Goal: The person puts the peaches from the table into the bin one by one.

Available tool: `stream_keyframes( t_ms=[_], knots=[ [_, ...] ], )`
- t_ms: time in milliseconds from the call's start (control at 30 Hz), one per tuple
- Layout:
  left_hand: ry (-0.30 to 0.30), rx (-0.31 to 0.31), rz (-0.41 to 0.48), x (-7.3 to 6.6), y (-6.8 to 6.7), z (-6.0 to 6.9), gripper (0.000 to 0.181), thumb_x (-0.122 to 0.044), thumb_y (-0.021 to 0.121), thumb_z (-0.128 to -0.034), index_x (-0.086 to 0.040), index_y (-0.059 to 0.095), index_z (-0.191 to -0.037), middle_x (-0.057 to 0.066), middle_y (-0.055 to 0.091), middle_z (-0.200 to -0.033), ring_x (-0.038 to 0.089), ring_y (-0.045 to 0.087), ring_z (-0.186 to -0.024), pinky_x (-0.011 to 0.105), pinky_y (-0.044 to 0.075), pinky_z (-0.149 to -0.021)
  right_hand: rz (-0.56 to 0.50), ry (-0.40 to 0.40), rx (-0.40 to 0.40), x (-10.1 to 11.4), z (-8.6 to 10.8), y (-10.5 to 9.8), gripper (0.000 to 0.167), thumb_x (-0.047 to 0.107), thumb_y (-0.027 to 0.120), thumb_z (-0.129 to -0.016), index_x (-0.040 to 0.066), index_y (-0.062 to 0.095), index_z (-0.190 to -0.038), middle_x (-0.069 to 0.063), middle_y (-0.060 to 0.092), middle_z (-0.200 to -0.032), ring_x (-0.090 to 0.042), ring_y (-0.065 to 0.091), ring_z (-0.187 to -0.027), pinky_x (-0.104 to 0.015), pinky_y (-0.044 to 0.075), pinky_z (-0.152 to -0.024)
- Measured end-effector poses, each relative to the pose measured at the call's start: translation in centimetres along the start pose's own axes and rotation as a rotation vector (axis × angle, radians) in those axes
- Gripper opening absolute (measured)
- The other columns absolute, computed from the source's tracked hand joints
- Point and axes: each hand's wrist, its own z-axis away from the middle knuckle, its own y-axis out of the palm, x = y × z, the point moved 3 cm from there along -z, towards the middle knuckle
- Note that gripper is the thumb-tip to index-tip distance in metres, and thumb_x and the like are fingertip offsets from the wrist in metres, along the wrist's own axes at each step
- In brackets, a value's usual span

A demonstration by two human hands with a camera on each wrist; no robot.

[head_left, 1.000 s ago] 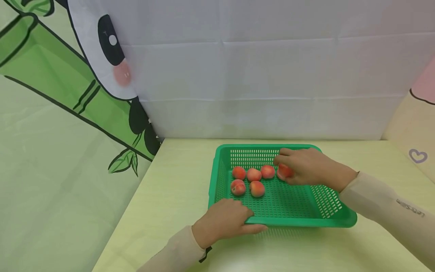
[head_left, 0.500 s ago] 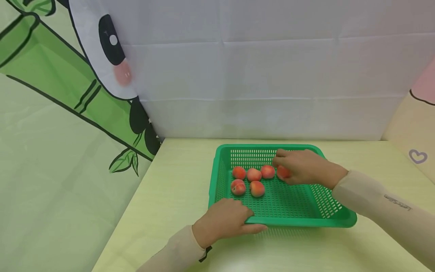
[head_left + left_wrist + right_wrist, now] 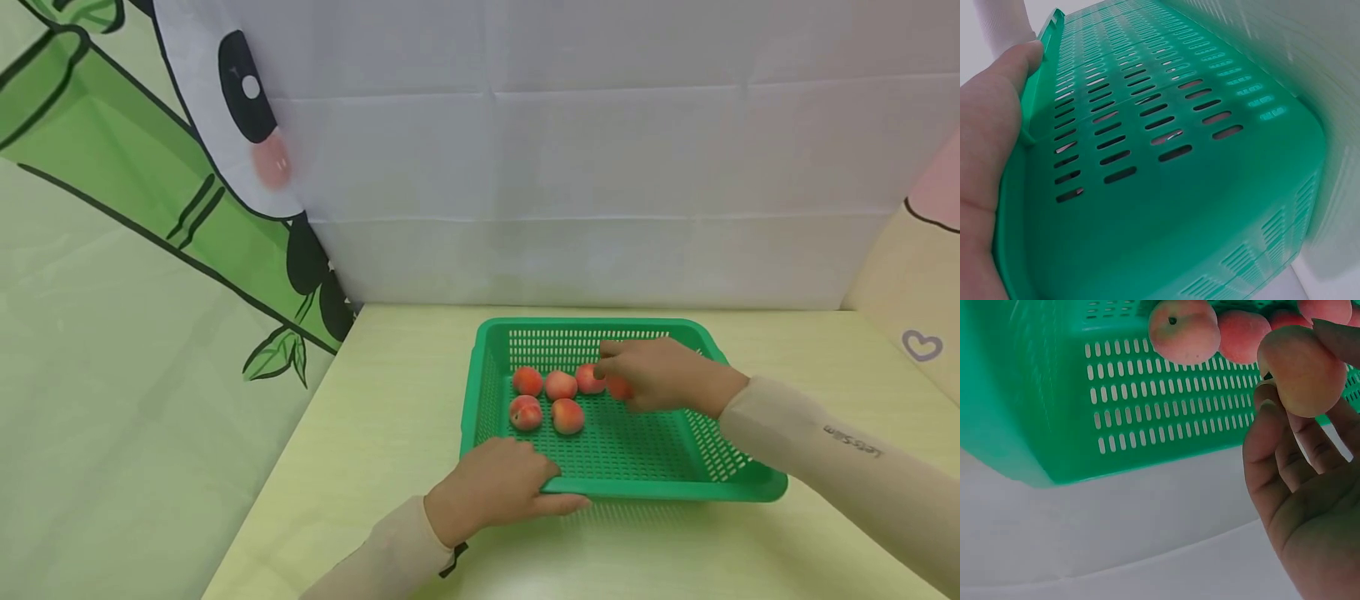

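My left hand (image 3: 498, 487) grips the near rim of a green plastic basket (image 3: 637, 490), fingers over the rim and thumb along its outside. The left wrist view shows the thumb (image 3: 997, 106) against the basket's slotted outer wall (image 3: 1166, 181). Over the basket's right half, my right hand (image 3: 652, 371) holds a peach (image 3: 1304, 372) between thumb and fingertips. Behind it in the right wrist view, another peach (image 3: 1185, 331) rests beside the others. Several peaches (image 3: 561, 386) lie in the basket's left half. In the head view the right hand partly hides a peach (image 3: 619, 387).
The basket stands on a pale yellow-green table (image 3: 390, 417). A white cloth (image 3: 562, 167) hangs behind the table. On the left is a cloth printed with a panda and bamboo (image 3: 135, 167), and a beige printed cloth (image 3: 918, 275) is on the right.
My right hand has moved left across the basket, closer to the resting peaches. The left hand and the basket have stayed in place.
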Motion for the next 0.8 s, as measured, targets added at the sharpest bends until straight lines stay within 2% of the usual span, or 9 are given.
stream_keyframes(
  t_ms=[100, 200, 333, 433, 633, 800],
  knots=[
    [-0.005, 0.012, 0.003, 0.0, 0.0, 0.0, 0.064, -0.063, 0.064, -0.1018, -0.024, 0.039, -0.058, -0.013, 0.024, -0.050, 0.002, 0.022, -0.043, 0.021, 0.020, -0.044, 0.008, 0.026, 0.036, 0.2, -0.2, 0.5, 0.054, -0.004, 0.084, -0.078, 0.011, 0.073, -0.128, -0.005, 0.069, -0.125, -0.026, 0.070, -0.104, -0.038, 0.060, -0.069],
    [-0.001, 0.014, 0.008, 0.0, 0.1, 0.1, 0.064, -0.062, 0.064, -0.1019, -0.023, 0.039, -0.058, -0.013, 0.024, -0.050, 0.001, 0.022, -0.043, 0.021, 0.019, -0.044, 0.011, 0.042, 0.047, 0.2, -0.3, 0.7, 0.052, -0.001, 0.086, -0.079, 0.012, 0.071, -0.127, -0.008, 0.070, -0.132, -0.030, 0.070, -0.114, -0.042, 0.061, -0.075],
    [0.000, 0.012, 0.010, -0.1, 0.0, 0.2, 0.064, -0.063, 0.063, -0.1019, -0.023, 0.039, -0.057, -0.013, 0.024, -0.050, 0.001, 0.022, -0.043, 0.021, 0.019, -0.044, 0.013, 0.046, 0.059, 0.3, -0.6, 0.9, 0.043, 0.000, 0.086, -0.077, 0.015, 0.070, -0.115, 0.006, 0.067, -0.110, -0.017, 0.067, -0.094, -0.035, 0.057, -0.069],
    [-0.002, 0.011, 0.002, -0.1, -0.1, 0.3, 0.064, -0.063, 0.063, -0.1018, -0.024, 0.039, -0.057, -0.013, 0.024, -0.050, 0.002, 0.021, -0.044, 0.021, 0.019, -0.044, 0.012, 0.045, 0.069, 0.3, -0.7, 0.9, 0.039, 0.000, 0.087, -0.078, 0.015, 0.070, -0.110, 0.009, 0.059, -0.100, -0.011, 0.059, -0.083, -0.031, 0.053, -0.064],
    [0.000, 0.011, -0.005, -0.1, -0.2, 0.5, 0.064, -0.063, 0.063, -0.1019, -0.024, 0.040, -0.058, -0.013, 0.024, -0.050, 0.002, 0.021, -0.044, 0.021, 0.020, -0.044, -0.010, 0.044, 0.065, 0.6, -0.7, 0.9, 0.036, -0.001, 0.086, -0.078, 0.012, 0.073, -0.110, 0.006, 0.052, -0.097, -0.009, 0.052, -0.073, -0.027, 0.048, -0.059],
    [-0.007, 0.022, 0.009, 0.0, -0.1, 0.6, 0.064, -0.063, 0.063, -0.1018, -0.024, 0.040, -0.057, -0.013, 0.025, -0.050, 0.002, 0.022, -0.044, 0.021, 0.020, -0.044, -0.005, 0.059, 0.088, 0.6, -1.1, 1.2, 0.033, 0.003, 0.086, -0.080, 0.013, 0.074, -0.110, 0.006, 0.052, -0.096, -0.010, 0.054, -0.077, -0.029, 0.050, -0.062]
  ],
)
